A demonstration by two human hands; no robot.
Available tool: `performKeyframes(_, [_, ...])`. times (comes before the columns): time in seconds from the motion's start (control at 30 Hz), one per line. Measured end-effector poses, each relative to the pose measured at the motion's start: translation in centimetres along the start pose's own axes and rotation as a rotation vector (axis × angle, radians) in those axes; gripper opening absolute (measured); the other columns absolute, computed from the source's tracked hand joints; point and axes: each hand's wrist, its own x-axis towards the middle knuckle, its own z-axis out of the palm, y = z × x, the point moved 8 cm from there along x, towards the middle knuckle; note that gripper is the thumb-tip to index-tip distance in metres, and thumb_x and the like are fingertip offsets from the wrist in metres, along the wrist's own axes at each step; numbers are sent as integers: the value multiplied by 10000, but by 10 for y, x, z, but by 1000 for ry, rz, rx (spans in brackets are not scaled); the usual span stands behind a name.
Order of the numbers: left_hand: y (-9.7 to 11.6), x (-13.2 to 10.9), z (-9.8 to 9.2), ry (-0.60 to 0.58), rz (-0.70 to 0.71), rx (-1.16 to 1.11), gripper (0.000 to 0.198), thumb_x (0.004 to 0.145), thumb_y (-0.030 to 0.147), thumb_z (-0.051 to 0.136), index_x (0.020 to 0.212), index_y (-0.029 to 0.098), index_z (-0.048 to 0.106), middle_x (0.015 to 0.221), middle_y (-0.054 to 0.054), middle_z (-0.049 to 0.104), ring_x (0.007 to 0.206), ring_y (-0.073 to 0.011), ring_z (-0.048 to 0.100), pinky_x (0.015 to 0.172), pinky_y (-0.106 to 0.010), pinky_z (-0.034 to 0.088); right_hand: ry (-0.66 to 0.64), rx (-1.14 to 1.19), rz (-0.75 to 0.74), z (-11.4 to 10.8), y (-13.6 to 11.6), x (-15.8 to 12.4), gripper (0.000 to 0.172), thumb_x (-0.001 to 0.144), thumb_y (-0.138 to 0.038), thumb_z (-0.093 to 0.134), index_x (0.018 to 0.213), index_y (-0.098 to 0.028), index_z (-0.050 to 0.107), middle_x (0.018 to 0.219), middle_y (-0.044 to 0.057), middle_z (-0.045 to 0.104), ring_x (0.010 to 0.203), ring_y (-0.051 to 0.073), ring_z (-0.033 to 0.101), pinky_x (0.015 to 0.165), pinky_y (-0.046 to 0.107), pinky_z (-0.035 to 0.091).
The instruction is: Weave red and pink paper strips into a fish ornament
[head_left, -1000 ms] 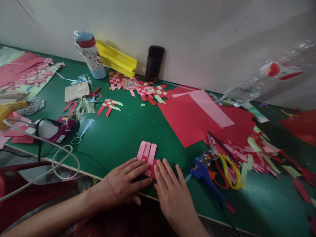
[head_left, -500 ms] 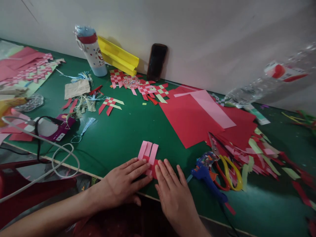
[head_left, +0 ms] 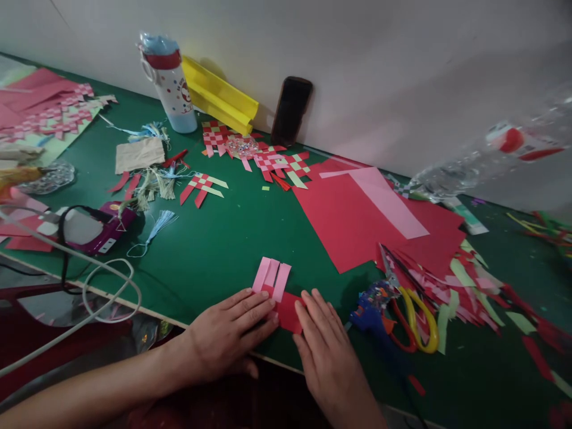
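Near the front edge of the green table [head_left: 223,238], my left hand [head_left: 227,333] lies flat with fingers stretched out, pressing on a small weave of pink strips [head_left: 271,276] and a red strip [head_left: 289,311]. My right hand [head_left: 328,351] rests flat beside it, fingers spread, its fingertips touching the red strip's right end. The pink strips stick out beyond my left fingertips.
Red and pink paper sheets [head_left: 370,214] lie right of centre, with yellow-handled scissors [head_left: 415,316], a blue glue gun [head_left: 373,307] and a heap of cut strips [head_left: 469,286]. Finished woven pieces [head_left: 268,158], a bottle [head_left: 172,83], yellow folded paper [head_left: 218,95] and a phone [head_left: 291,110] stand at the wall. A purple device [head_left: 93,229] with cable sits left.
My right hand has slid a little to the right, uncovering more of the red strip. My left hand stays on the weave. The view shifted slightly.
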Motion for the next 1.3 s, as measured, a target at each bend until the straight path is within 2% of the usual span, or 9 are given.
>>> performKeyframes(0.2, [0, 2, -5, 9, -8, -14, 798, 878, 690, 414, 1460, 145, 369, 1497, -142, 425, 1421, -277, 325, 1183, -438, 256, -11, 16, -53, -1, -15, 7, 397, 938, -129, 427, 1313, -81, 548, 1401, 142, 554, 1421, 264, 335, 1082, 445, 410])
performKeyframes(0.3, [0, 2, -5, 5, -10, -3, 833, 871, 701, 410, 1480, 138, 332, 1515, -136, 402, 1425, -272, 314, 1186, -430, 248, -13, 45, -62, 2, -21, 9, 412, 922, -88, 407, 1301, -95, 566, 1385, 131, 573, 1394, 241, 385, 1110, 440, 379])
performKeyframes(0.4, [0, 2, -5, 7, -7, 18, 837, 872, 710, 383, 1480, 136, 335, 1517, -131, 398, 1423, -273, 316, 1191, -428, 225, -6, 66, -48, 5, -21, 9, 422, 919, -76, 389, 1290, -118, 585, 1356, 112, 603, 1353, 219, 444, 1135, 436, 342])
performKeyframes(0.57, [1, 4, -10, 7, -18, 46, 820, 865, 716, 393, 1453, 143, 386, 1486, -118, 446, 1399, -273, 345, 1186, -437, 216, -27, 64, -33, 9, -17, 8, 448, 901, -54, 376, 1276, -139, 606, 1348, 94, 613, 1337, 198, 467, 1159, 427, 296])
performKeyframes(0.8, [1, 4, -14, -21, -38, 33, 759, 875, 693, 423, 1447, 195, 405, 1453, -102, 488, 1334, -264, 415, 1189, -482, 166, -81, 211, -33, 5, -6, 14, 485, 912, -40, 347, 1302, -181, 598, 1306, 89, 643, 1295, 194, 522, 1074, 432, 446])
performKeyframes(0.97, [0, 1, -13, -34, -28, 58, 761, 878, 701, 401, 1459, 208, 386, 1482, -108, 452, 1352, -268, 393, 1190, -502, 129, 82, 322, 50, -17, 4, 13, 461, 938, -80, 371, 1342, -192, 564, 1276, 97, 659, 1248, 201, 569, 1004, 407, 528])
performKeyframes(1.13, [1, -1, -13, -42, -2, 62, 770, 876, 712, 386, 1475, 230, 352, 1501, -96, 429, 1372, -273, 371, 1190, -504, 76, 169, 314, 18, -33, -3, 1, 400, 931, -63, 426, 1277, -166, 598, 1255, 106, 664, 1238, 202, 570, 967, 366, 551])
performKeyframes(1.23, [0, 2, -14, -49, -31, 39, 790, 885, 706, 379, 1480, 189, 333, 1481, -99, 459, 1355, -259, 396, 1189, -479, 83, 223, 277, 82, -46, 10, -12, 386, 927, -65, 443, 1261, -179, 600, 1224, 102, 670, 1196, 210, 590, 955, 388, 546])
performKeyframes(1.3, [-1, 5, -15, -56, -78, 24, 716, 921, 646, 400, 1452, 165, 374, 1446, -88, 506, 1334, -235, 423, 1189, -445, 103, 261, 237, 139, -53, 22, -23, 366, 933, -85, 452, 1252, -187, 600, 1183, 101, 681, 1149, 218, 607, 933, 399, 547])
